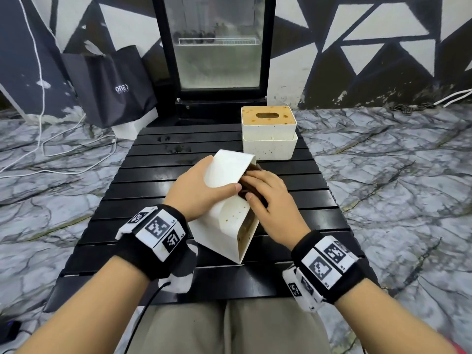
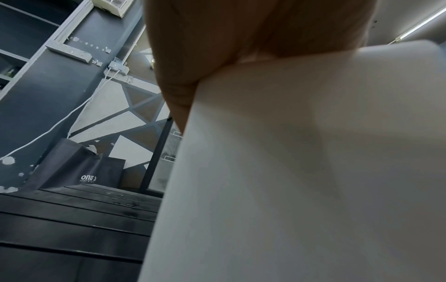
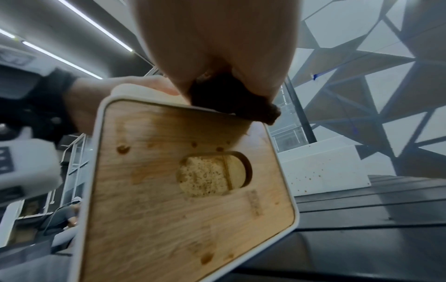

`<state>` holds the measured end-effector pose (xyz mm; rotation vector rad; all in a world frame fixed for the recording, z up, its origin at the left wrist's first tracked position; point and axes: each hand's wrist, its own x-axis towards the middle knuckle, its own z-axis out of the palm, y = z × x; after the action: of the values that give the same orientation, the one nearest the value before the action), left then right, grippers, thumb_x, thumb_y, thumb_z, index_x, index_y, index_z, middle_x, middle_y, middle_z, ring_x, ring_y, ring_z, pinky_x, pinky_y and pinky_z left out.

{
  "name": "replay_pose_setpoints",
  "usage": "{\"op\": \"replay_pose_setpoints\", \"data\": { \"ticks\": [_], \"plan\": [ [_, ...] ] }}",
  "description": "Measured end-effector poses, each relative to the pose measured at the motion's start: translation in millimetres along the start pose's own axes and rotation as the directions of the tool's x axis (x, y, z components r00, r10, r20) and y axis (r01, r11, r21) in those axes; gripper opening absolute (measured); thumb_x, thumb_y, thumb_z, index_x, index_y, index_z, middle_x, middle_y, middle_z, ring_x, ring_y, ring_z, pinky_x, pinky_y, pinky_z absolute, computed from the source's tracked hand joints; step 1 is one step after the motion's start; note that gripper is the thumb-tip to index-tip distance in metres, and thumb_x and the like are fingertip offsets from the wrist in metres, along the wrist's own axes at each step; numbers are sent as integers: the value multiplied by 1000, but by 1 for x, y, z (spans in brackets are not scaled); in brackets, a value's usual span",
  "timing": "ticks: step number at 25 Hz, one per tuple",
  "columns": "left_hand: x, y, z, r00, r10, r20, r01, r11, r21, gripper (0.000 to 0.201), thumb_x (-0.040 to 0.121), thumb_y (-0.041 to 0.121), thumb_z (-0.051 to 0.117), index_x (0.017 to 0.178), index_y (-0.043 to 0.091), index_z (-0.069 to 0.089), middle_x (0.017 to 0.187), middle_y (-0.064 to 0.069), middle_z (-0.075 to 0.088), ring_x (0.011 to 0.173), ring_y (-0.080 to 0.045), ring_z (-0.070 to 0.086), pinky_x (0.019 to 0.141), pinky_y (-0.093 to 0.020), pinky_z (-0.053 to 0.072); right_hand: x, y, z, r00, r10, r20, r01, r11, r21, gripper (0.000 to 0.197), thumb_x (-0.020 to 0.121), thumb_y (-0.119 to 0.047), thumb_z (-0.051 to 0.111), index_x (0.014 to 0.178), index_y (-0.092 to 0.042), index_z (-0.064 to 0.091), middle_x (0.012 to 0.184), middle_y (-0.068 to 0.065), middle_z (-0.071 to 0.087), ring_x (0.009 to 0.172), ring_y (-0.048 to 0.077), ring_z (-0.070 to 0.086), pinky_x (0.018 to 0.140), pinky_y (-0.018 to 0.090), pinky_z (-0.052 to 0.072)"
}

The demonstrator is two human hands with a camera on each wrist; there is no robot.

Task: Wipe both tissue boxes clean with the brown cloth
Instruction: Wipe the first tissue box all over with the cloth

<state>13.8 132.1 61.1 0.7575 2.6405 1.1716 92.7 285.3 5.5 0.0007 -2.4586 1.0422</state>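
A white tissue box [image 1: 224, 208] lies tipped on its side on the black slatted table [image 1: 153, 180], its wooden lid [image 3: 188, 200] facing right and spotted with brown stains. My left hand [image 1: 196, 190] grips its upper white wall [image 2: 301, 171], thumb across the top. My right hand [image 1: 268, 200] holds the dark brown cloth [image 1: 252, 182] bunched against the box's upper edge by the lid [image 3: 231, 99]. The second tissue box [image 1: 268, 131] stands upright at the table's far right, wooden top stained, white walls speckled.
A glass-door fridge [image 1: 214, 47] stands behind the table. A dark paper bag [image 1: 112, 85] and white cables [image 1: 40, 103] lie on the marble floor to the left. Wet smears mark the far slats [image 1: 178, 149]. My knees are at the table's near edge.
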Motion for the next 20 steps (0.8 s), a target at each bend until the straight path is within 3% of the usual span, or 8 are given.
{"op": "replay_pose_setpoints", "data": {
  "ticks": [3,6,13,17,20],
  "plan": [
    [0,-2,0,1000,9,10,-9,1000,15,69,59,63,59,120,33,48,105,18,57,100,-10,53,75,-24,40,11,7,-7,1000,-9,3,9,999,-32,38,88,-24,45,124,-17,54,131,0,49,126,15,35,106,23,20],
    [0,-2,1,1000,12,-16,-12,1000,17,74,59,63,59,125,33,46,113,16,56,104,-11,51,82,-28,38,22,9,-5,998,49,-32,-50,998,-31,33,91,-15,49,124,-14,54,132,3,49,126,19,35,107,24,21],
    [0,-1,3,1000,12,-24,-12,1000,-4,70,60,63,59,123,35,48,111,17,57,103,-9,52,82,-29,39,5,4,0,1000,-13,-1,13,1000,19,38,87,-24,44,123,-18,55,129,-2,49,126,12,33,108,25,22],
    [0,0,4,999,9,-33,-8,1000,21,60,65,62,64,116,32,49,103,16,56,97,-11,51,76,-29,36,21,9,-4,999,50,-14,-50,999,6,34,91,-16,48,125,-16,53,133,1,47,127,16,33,109,29,23],
    [1,-1,5,999,0,-47,1,1000,15,59,61,63,59,111,32,51,102,15,58,97,-11,53,77,-30,38,14,4,2,998,45,-42,-44,999,23,34,90,-14,49,124,-15,53,131,1,48,127,16,33,108,25,20]
  ]
}}
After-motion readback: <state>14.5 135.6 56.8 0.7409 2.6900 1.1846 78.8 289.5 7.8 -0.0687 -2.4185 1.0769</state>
